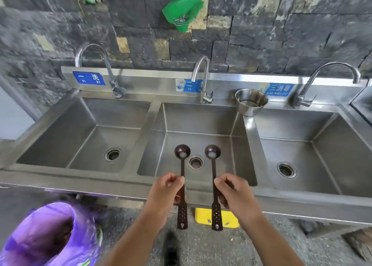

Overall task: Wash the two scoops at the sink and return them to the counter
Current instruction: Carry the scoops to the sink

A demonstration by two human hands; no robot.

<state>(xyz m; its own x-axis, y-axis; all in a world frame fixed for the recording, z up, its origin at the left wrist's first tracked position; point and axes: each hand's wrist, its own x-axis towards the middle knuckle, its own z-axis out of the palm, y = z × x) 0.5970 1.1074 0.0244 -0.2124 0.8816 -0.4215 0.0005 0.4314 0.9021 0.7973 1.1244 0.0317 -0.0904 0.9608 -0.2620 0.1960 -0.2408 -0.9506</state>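
Observation:
Two dark brown long-handled scoops are held side by side over the middle basin (201,123) of a three-basin steel sink. My left hand (168,187) grips the left scoop (182,153) at mid-handle. My right hand (233,189) grips the right scoop (212,152) the same way. Each bowl holds a small white blob and hovers just above the drain (195,162). The perforated handle ends hang below my hands, in front of the sink's front edge. The middle faucet (202,78) stands behind the basin with no water running.
A steel cup (251,100) sits on the divider between the middle and right basins. Left basin (84,133) and right basin (314,151) flank the middle one. A purple-bagged bin (52,235) stands on the floor at lower left. A yellow object (203,215) lies under the sink.

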